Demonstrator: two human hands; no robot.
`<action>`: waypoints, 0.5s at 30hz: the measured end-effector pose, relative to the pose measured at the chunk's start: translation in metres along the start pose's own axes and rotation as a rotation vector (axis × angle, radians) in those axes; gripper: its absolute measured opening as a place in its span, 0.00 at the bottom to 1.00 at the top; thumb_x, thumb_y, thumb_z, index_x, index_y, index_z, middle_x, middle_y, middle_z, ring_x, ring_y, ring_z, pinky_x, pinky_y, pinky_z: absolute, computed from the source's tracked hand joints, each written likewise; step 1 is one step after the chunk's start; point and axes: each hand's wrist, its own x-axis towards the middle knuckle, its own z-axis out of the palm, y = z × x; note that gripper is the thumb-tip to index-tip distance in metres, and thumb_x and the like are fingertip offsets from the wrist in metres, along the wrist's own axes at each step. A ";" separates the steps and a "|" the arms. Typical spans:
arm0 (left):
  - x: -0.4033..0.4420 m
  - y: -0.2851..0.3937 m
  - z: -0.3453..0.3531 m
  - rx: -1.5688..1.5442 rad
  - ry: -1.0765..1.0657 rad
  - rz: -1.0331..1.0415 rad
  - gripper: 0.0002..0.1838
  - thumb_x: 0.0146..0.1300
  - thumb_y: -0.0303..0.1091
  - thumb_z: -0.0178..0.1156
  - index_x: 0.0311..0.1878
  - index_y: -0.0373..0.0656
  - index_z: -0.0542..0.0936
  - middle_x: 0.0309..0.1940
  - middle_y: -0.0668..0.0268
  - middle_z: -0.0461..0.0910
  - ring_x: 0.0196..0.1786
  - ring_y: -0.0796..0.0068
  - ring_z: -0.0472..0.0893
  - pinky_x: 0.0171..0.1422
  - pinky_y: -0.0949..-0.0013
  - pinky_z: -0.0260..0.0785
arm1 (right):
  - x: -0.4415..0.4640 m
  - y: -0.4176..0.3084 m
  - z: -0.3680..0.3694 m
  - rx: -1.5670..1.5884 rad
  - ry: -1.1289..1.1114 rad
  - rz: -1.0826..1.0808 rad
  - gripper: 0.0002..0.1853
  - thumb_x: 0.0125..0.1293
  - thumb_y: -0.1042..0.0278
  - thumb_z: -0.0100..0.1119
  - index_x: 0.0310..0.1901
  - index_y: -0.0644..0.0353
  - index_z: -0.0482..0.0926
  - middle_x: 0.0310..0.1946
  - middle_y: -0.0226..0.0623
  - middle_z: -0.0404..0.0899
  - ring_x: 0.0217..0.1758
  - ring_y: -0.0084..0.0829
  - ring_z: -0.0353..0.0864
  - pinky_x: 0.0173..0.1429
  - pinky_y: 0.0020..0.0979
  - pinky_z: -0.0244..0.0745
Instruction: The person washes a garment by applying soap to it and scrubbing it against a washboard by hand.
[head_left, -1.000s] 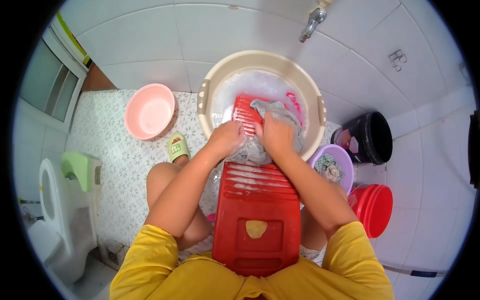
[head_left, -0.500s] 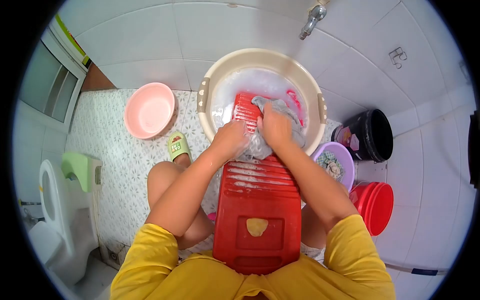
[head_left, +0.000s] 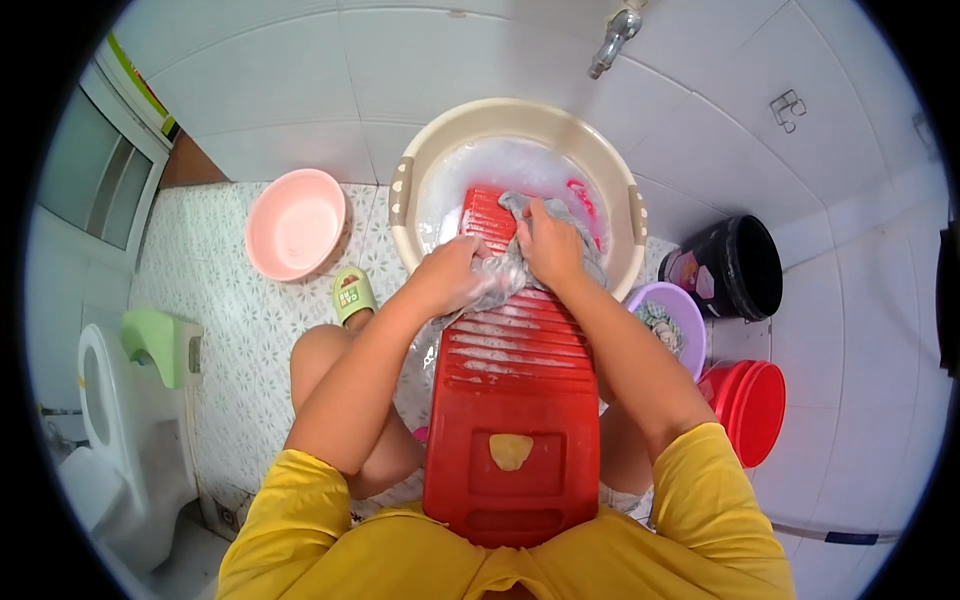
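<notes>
A red washboard (head_left: 450,400) leans from my lap into a large beige basin (head_left: 415,160) of soapy water (head_left: 510,160). Over its ridges lies a wet grey cloth (head_left: 590,245), its kind not clear. My left hand (head_left: 452,272) is closed on the cloth's left part, with suds on the fingers. Further up and to the right, my right hand (head_left: 550,245) grips a bunched fold of the same cloth. White foam lies between the ridges below my hands. A yellowish piece of soap (head_left: 511,451) rests in the washboard's recess. Something bright pink (head_left: 582,198) shows in the water.
A pink basin (head_left: 296,225) is on the tiled floor at left, near a green slipper (head_left: 352,291). At right stand a purple basin (head_left: 690,310) holding cloth, a black bucket (head_left: 755,268) and a red bucket (head_left: 757,413). A tap (head_left: 614,44) juts from the wall; a toilet (head_left: 100,385) stands at left.
My left hand has shifted slightly left and down, stretching the grey cloth toward the washboard's left edge. My right hand keeps its grip near the same spot. The whole view has moved slightly.
</notes>
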 end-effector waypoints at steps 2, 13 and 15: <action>-0.006 -0.004 0.000 -0.043 0.020 0.110 0.18 0.51 0.39 0.64 0.40 0.36 0.78 0.36 0.51 0.80 0.44 0.55 0.79 0.50 0.61 0.70 | -0.002 0.018 -0.004 0.104 0.047 -0.046 0.14 0.60 0.65 0.55 0.45 0.59 0.68 0.26 0.51 0.79 0.30 0.54 0.80 0.35 0.51 0.73; -0.003 0.000 0.013 -0.005 0.089 -0.015 0.12 0.55 0.37 0.61 0.35 0.39 0.77 0.35 0.49 0.77 0.42 0.52 0.76 0.49 0.61 0.68 | -0.057 -0.024 -0.014 -0.048 0.022 -0.142 0.14 0.56 0.70 0.52 0.43 0.64 0.66 0.21 0.49 0.78 0.24 0.51 0.80 0.31 0.48 0.75; 0.002 -0.003 0.017 0.059 0.085 -0.025 0.12 0.57 0.40 0.60 0.34 0.39 0.77 0.35 0.48 0.76 0.42 0.50 0.76 0.47 0.58 0.67 | -0.015 -0.012 0.003 -0.092 0.090 -0.067 0.13 0.57 0.71 0.52 0.43 0.65 0.67 0.22 0.50 0.79 0.24 0.52 0.80 0.31 0.49 0.74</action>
